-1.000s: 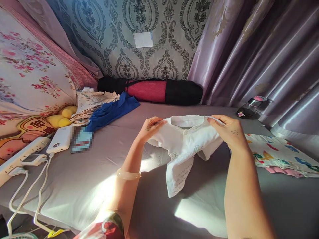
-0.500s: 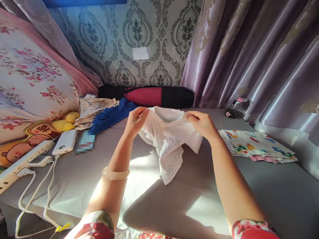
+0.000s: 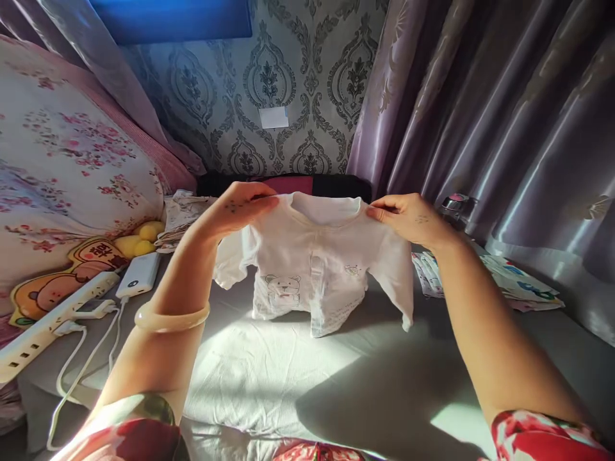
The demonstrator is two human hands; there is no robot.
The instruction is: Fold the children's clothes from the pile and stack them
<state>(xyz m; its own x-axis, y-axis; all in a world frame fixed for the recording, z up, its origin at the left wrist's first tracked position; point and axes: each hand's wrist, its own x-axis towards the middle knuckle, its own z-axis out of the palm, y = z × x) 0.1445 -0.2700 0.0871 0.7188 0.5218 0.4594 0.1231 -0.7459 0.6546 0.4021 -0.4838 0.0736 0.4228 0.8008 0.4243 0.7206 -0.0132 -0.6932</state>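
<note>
Hanging between two bare hands, a small white top (image 3: pixel 331 250) is held up by its shoulders above a grey-sheeted bed (image 3: pixel 250 378), its long sleeves spread to either side. Nearest the camera, red floral cuffs are worn on both forearms, and a pale bangle (image 3: pixel 173 318) is worn on the left one. The left shoulder seam, beside the round neckline, is pinched narrowly between thumb and fingers of the left hand (image 3: pixel 250 206); the opposite shoulder is gripped the same way by the right hand (image 3: pixel 391 214). A bear is printed on the front near the hem; whether the hem is touching the sheet cannot be told. At left, a white power strip (image 3: pixel 52 326) is seen with cables plugged in, just beside a white power bank (image 3: pixel 139 274) and a cartoon cushion (image 3: pixel 52 285). Beyond them, a yellow plush (image 3: pixel 139 240) is set near crumpled clothes (image 3: pixel 185 211). At right, printed cloths (image 3: pixel 521 282) are laid in a flat pile, partly hidden by the right forearm, with a pink-lidded jar (image 3: pixel 455 203) beyond. Farther back, a black and red roll (image 3: pixel 298 184) is placed along the patterned wall (image 3: pixel 312 83), flanked at right by a purple curtain (image 3: pixel 480 128).
</note>
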